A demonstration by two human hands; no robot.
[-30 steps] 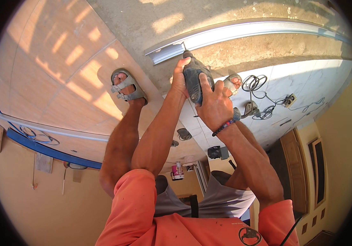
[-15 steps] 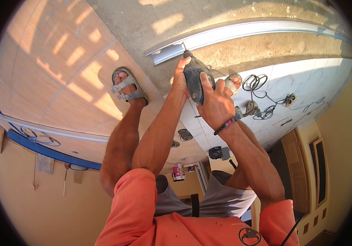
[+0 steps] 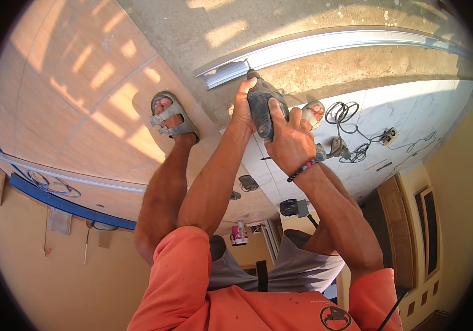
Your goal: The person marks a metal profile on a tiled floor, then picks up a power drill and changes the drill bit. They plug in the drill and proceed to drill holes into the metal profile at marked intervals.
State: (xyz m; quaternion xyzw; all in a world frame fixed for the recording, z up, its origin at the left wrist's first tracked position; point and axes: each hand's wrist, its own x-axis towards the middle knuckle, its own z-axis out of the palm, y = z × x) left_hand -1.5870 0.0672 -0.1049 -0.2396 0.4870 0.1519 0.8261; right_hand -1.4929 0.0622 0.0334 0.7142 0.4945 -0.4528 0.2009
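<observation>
Remotely, I'm holding the drill [image 3: 259,107] just this side of the rail [image 3: 313,44], left hand [image 3: 243,106] gripping its nose, right hand [image 3: 292,142] its rear. I'm judging it heavy, rigid, so I'm favouring that two-ended hold.

On my feed, a floor of pinkish-tan tiles [image 3: 32,118] spreads across the left, crossed by thin joints. Warm sunlight lands on it in slanting bright patches [image 3: 122,99], with soft shadow between. Toward the top I get rough, bare grey concrete [image 3: 162,25], sunlit in places too. On the right I see white marble-look tiles [image 3: 426,107] with grey veins. Beyond them a cream-yellow wall [image 3: 449,160] curves with my lens, near a brown wooden door [image 3: 397,229] and a narrow wood-framed dark panel [image 3: 429,231]. Another yellowish wall [image 3: 18,265] fills my lower left.
</observation>
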